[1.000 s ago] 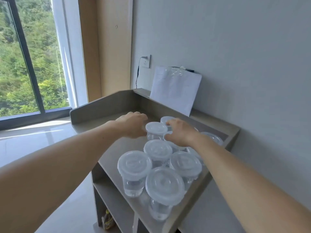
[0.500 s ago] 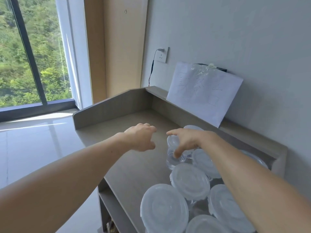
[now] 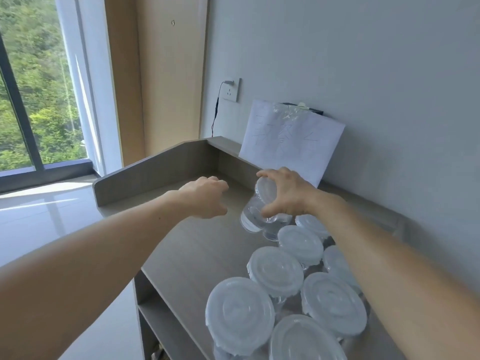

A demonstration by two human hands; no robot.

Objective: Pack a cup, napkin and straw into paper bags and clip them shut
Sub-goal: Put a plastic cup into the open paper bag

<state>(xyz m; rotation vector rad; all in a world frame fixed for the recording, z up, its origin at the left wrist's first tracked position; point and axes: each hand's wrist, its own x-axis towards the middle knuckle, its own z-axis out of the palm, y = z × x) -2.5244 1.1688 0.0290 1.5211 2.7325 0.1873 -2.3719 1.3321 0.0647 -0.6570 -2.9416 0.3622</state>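
Two hands reach out over a grey wood-grain counter (image 3: 187,250) that has a raised rim and an open shelf (image 3: 161,323) under its near edge.

Furthest left is a tall window (image 3: 33,87) with green trees behind it, and beside it a wood panel (image 3: 161,87). Our left hand (image 3: 205,198) hovers above the bare part of the counter with its back up. Its fingers are loosely curled and hold nothing, and it is near the cup but apart from it. Above it on the wall, a white outlet (image 3: 231,90) has a plug in it and a dark cord hanging down.

Just right of the left hand is the cup (image 3: 253,216), clear plastic with a white lid (image 3: 265,189). It is tilted, base toward the lower left and lid toward the upper right. Our right hand (image 3: 285,196) grips it from above, thumb on the near side of its wall and fingers curled over the lid's rim. We cannot tell whether its base touches the counter.

Behind the right hand a white sheet (image 3: 291,141) with faint writing leans against the wall, taped at its top. Below and to the right of the held cup, several more lidded cups (image 3: 275,268) stand upright on the counter, packed close together. Some are partly hidden under our right forearm.
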